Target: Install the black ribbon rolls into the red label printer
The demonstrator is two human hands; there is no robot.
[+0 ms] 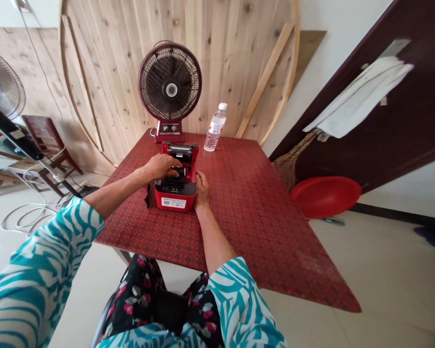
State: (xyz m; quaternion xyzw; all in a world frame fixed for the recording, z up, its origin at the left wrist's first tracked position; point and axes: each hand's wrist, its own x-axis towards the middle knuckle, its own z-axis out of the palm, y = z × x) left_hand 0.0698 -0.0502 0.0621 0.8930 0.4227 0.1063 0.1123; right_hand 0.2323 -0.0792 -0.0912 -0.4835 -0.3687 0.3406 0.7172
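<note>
A red and black label printer (175,203) stands on the table with its lid (181,152) raised at the back. My left hand (162,166) reaches over it from the left, its fingers curled down on a black roll (180,173) with a pale end inside the compartment. The fingers partly hide that roll. Along the printer's right side, my right hand (202,189) holds the casing, fingers at the far side and partly out of sight. A white printed sticker (173,202) is on the printer's front. A dark strip (148,195) hangs at its left side.
On the red patterned table (253,208) a dark red fan (171,87) stands behind the printer, with a water bottle (215,128) to its right. A red basin (326,195) is beyond the right edge. A standing fan (7,106) and wooden chair (45,145) are at left.
</note>
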